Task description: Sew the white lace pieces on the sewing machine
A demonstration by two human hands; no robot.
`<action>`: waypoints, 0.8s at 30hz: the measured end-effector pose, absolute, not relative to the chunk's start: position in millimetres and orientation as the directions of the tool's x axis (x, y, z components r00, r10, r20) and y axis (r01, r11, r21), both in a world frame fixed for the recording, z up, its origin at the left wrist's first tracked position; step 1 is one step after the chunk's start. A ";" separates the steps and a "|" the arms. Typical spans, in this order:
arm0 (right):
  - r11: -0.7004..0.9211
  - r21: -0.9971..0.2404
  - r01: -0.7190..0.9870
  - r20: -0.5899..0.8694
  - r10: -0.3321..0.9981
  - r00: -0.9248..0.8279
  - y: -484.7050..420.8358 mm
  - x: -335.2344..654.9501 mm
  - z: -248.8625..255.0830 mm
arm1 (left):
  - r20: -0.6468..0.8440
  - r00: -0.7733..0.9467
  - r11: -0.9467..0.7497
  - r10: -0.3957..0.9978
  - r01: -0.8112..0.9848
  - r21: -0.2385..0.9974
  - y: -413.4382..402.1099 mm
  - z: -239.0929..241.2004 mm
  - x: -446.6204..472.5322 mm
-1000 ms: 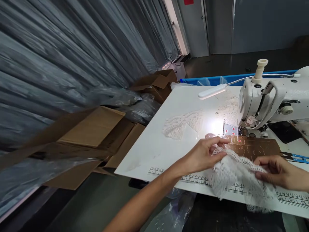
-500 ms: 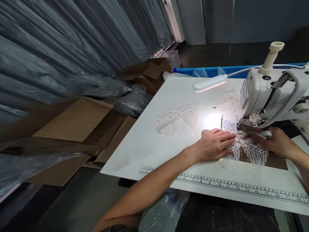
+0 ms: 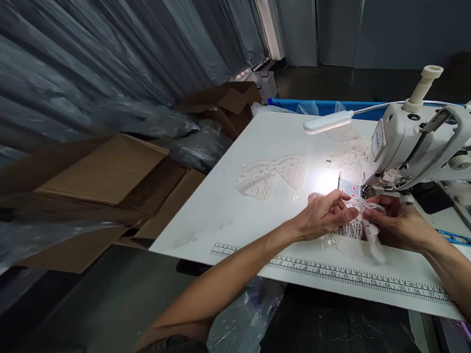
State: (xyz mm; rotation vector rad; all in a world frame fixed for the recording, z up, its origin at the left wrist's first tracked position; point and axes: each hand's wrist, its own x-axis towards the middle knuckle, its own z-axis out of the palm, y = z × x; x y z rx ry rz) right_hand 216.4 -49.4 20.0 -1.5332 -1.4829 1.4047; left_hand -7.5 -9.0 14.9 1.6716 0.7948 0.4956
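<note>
My left hand [image 3: 326, 215] and my right hand [image 3: 395, 224] meet over a piece of white lace [image 3: 355, 228] on the white sewing table [image 3: 235, 215]. Both hands pinch the lace just in front of the needle area of the white sewing machine [image 3: 415, 142]. The lace hangs blurred below my right fingers. A second white lace piece [image 3: 270, 174] lies flat further left on the table. More lace [image 3: 348, 152] lies beside the machine under the lamp [image 3: 327, 121].
A printed ruler [image 3: 331, 274] runs along the table's front edge. Cardboard boxes [image 3: 99, 181] and plastic bags stand left of the table, with another box [image 3: 228, 103] behind. Blue scissors [image 3: 454, 239] lie at the right. A grey curtain fills the left.
My right hand has come back from under the machine toward me and now pinches the lace beside my left hand. The lace, flat half a second ago, is lifted and bunched.
</note>
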 end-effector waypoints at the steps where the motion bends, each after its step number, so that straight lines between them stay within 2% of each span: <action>1: -0.207 -0.923 0.325 -0.284 0.935 -0.212 -48.2 211.4 21.8 | -0.154 0.666 -0.024 0.730 0.250 0.968 -8.7 15.7 -8.0; 2: -0.180 -0.919 0.351 -0.273 0.933 -0.236 -46.8 208.7 23.1 | -0.201 0.641 0.018 0.741 0.280 0.960 -8.1 15.9 -8.4; 4: -0.087 -0.860 0.504 -0.229 0.947 -0.228 -44.5 210.4 23.5 | -0.224 0.582 -0.003 0.782 0.363 0.932 -6.8 14.9 -9.2; 6: 0.027 -0.721 0.693 -0.130 0.976 -0.174 -43.7 218.0 20.8 | -0.178 0.549 -0.093 0.817 0.430 0.898 -6.4 13.1 -9.8; 8: 0.147 -0.573 0.806 -0.009 0.983 -0.185 -44.5 226.1 15.0 | -0.123 0.545 -0.168 0.829 0.453 0.875 -6.8 11.4 -10.4; 12: 0.422 -0.358 0.833 0.191 0.906 -0.377 -48.1 231.3 -3.5 | -0.070 0.554 -0.206 0.830 0.421 0.883 -7.3 9.1 -12.7; 15: 0.477 -0.225 0.849 0.238 0.872 -0.427 -49.3 227.3 -16.1 | -0.086 0.558 -0.185 0.825 0.410 0.893 -4.2 6.8 -15.4; 19: 0.463 -0.208 0.862 0.249 0.877 -0.411 -49.5 225.4 -22.5 | -0.085 0.552 -0.190 0.830 0.422 0.886 3.4 2.0 -18.3; 24: 0.433 -0.400 0.808 0.275 0.898 -0.345 -51.4 233.9 -22.5 | -0.198 0.527 -0.020 0.826 0.379 0.925 9.6 -0.6 -18.4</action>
